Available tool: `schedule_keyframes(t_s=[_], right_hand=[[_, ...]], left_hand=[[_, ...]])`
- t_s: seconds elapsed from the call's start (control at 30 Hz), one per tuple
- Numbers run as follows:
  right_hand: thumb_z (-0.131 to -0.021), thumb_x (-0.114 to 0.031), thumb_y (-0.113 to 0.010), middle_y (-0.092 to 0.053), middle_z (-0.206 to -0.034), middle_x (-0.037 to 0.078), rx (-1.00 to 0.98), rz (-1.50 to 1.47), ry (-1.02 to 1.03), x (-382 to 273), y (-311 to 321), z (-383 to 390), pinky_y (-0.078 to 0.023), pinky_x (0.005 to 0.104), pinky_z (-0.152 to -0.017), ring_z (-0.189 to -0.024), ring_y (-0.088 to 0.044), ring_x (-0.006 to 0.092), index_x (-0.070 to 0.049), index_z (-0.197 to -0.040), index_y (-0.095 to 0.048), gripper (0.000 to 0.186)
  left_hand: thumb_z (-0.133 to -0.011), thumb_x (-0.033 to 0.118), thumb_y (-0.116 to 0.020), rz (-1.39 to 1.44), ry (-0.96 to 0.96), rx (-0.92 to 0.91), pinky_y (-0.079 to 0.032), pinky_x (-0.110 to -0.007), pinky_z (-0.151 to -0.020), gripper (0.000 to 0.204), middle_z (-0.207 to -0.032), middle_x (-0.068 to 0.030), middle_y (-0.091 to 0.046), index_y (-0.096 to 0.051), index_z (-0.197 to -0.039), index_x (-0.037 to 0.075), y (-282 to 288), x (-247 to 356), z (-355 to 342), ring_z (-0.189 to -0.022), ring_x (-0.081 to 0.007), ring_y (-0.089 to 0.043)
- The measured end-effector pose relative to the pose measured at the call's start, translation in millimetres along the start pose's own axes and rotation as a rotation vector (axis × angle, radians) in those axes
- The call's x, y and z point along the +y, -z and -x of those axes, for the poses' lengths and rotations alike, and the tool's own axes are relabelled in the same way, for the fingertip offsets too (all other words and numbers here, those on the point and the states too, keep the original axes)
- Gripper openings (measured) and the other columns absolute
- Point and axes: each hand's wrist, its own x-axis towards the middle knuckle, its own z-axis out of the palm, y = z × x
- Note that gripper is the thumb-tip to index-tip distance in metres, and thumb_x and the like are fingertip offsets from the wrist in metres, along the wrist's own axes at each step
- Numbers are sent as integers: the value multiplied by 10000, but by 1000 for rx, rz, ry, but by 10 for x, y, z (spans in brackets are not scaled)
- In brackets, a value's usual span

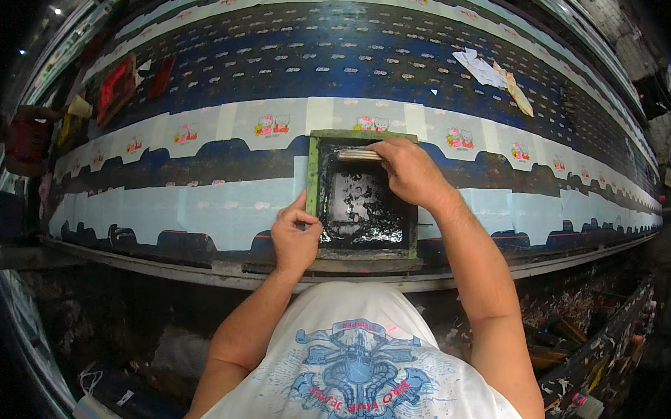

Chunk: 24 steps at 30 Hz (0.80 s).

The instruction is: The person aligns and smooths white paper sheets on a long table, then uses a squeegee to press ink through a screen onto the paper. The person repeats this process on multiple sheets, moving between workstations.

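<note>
A screen-printing frame [314, 170] with green edges lies flat on the long table in front of me. Wet black ink [368, 236] covers much of its mesh, with a paler patch in the middle. My right hand [414, 176] is closed round a squeegee [358, 155] with a light handle, held at the far end of the mesh; its blade is hard to make out. At the frame's near left side, my left hand [297, 234] grips the edge with bent fingers. Part of the frame's right side is hidden by my right hand.
Pale fabric pieces [220, 210] lie in rows along the dark blue table, many of the farther ones printed with cartoon figures [271, 125]. Crumpled cloth [478, 68] rests at the far right. Red frames [117, 90] stand at the left. A rail [216, 273] edges the table's near side.
</note>
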Motion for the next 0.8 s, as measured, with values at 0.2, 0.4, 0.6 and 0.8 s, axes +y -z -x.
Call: schedule_keyframes(t_s=[0.2, 0.4, 0.6, 0.8], right_hand=[[-724, 81, -696, -708, -1081, 170, 99, 76, 87, -186, -168, 255, -546, 502, -906, -1009, -669, 401, -64, -1258, -747, 556], [-763, -1, -717, -703, -1095, 155, 85, 122, 156, -536, -356, 860, -512, 464, -853, -985, -653, 339, -54, -1231, -755, 472], [-846, -83, -686, -705, -1119, 159, 68, 48, 139, -827, -471, 1275, -524, 469, -852, -990, -659, 341, -43, -1235, -756, 397], [-759, -30, -787, -684, -1178, 147, 28, 3, 98, -862, -430, 1353, -532, 477, -912, -1051, -655, 347, -51, -1271, -737, 515]], left_hand=[[-736, -89, -742, -88, -44, -6, -511, -424, -1087, 142, -1425, -277, -692, -682, -774, 34, 11, 106, 8, -1233, -357, -684], [-729, -73, -743, -76, -66, 1, -504, -429, -1097, 126, -1418, -295, -688, -692, -783, 29, 8, 94, 29, -1237, -372, -683], [-730, -61, -746, -85, -59, 2, -509, -421, -1094, 118, -1407, -290, -697, -696, -788, 29, 6, 47, 19, -1266, -363, -675], [-752, -73, -741, -94, -48, -15, -506, -409, -1099, 127, -1456, -271, -673, -691, -806, 31, -2, 109, -6, -1267, -341, -673]])
